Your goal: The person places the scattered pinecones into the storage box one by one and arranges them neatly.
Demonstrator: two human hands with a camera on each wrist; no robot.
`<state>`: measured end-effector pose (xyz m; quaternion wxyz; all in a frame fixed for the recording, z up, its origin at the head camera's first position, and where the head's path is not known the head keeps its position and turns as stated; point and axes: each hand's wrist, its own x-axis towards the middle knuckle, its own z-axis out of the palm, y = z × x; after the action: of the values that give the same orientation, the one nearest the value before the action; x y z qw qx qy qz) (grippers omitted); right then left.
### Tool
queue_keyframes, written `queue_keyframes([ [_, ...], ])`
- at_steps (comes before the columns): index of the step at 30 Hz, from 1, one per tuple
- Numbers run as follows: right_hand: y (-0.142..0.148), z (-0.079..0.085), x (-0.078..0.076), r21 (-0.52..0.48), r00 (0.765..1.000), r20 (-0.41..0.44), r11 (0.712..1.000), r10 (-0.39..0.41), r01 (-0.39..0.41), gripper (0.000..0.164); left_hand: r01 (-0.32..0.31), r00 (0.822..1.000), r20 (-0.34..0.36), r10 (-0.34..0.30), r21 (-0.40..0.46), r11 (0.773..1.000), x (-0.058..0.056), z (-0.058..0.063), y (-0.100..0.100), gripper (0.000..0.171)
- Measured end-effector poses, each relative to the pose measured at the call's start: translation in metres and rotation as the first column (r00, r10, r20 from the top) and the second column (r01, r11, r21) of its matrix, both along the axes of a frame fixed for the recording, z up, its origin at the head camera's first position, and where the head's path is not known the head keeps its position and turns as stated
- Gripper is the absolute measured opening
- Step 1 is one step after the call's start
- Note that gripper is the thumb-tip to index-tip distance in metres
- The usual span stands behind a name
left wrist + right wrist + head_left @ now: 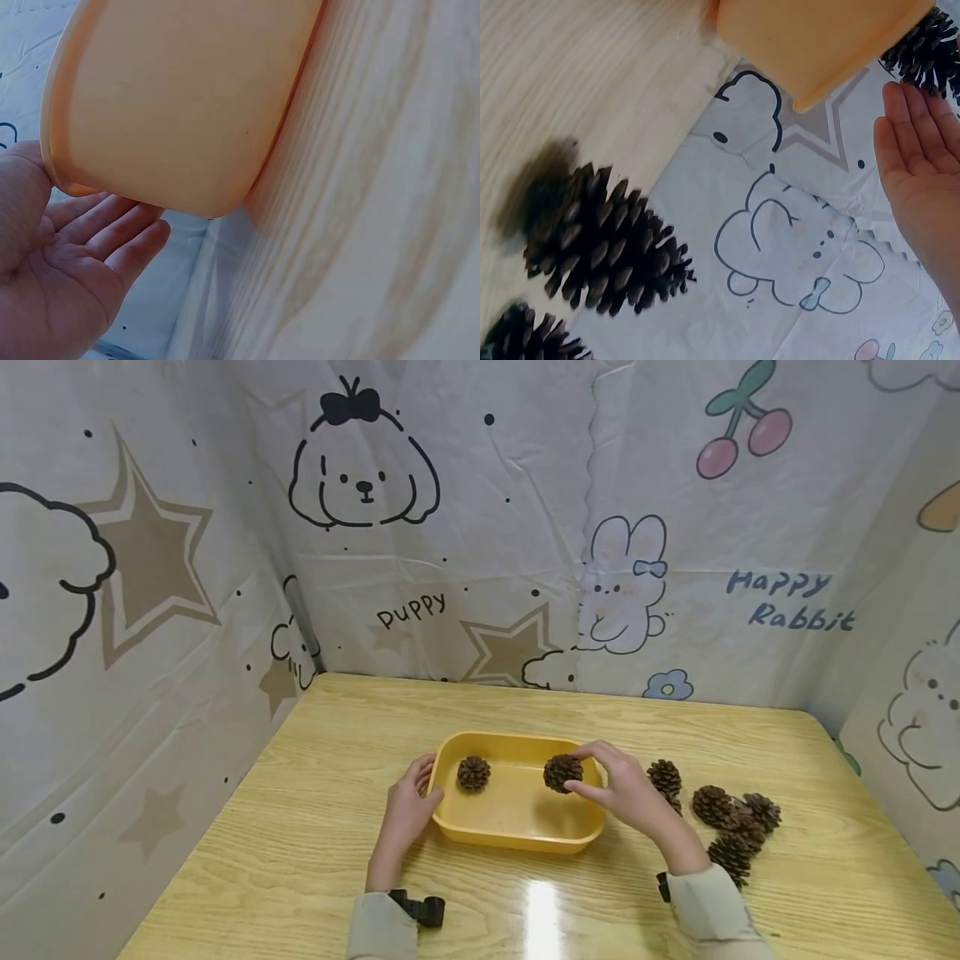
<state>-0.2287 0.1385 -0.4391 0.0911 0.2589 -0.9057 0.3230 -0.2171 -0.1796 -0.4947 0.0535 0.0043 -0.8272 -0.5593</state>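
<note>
A yellow plastic bin [495, 837] stands on the wooden table, with one pine cone [473, 773] lying at its left end. My left hand [411, 797] grips the bin's left end, thumb over the rim and fingers along the outer wall. In the left wrist view, that hand [82, 262] shows its fingers against the bin's wall [180, 105]. Over the bin's right part, my right hand [618, 785] pinches a second pine cone [562, 773] between thumb and fingers. The right wrist view has this held cone [928, 54] at the fingertips, beside the bin's rim.
Right of the bin, several pine cones [738, 827] lie in a cluster on the table [300, 860]. Two more cones [664, 777] sit partly behind my right hand. A printed cloth [480, 527] with cartoon figures hangs behind the table and along both sides.
</note>
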Motion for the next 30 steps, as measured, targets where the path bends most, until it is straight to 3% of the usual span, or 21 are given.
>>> queue_keyframes([
  [6,-0.011,-0.002,-0.004,0.008,0.998,0.052,1.0,-0.017,0.017,0.04,0.003,1.0,-0.01,-0.004,-0.011,1.0,0.0,0.0,0.0,0.054],
  [13,-0.025,-0.002,-0.01,-0.016,1.0,0.027,1.0,0.007,-0.006,0.039,0.006,1.0,-0.012,-0.006,-0.013,1.0,0.0,-0.001,0.0,0.054],
  [30,-0.049,-0.015,-0.023,0.007,0.996,0.084,1.0,-0.017,0.016,0.04,0.015,1.0,0.004,-0.015,0.008,1.0,-0.001,-0.002,-0.001,0.055],
])
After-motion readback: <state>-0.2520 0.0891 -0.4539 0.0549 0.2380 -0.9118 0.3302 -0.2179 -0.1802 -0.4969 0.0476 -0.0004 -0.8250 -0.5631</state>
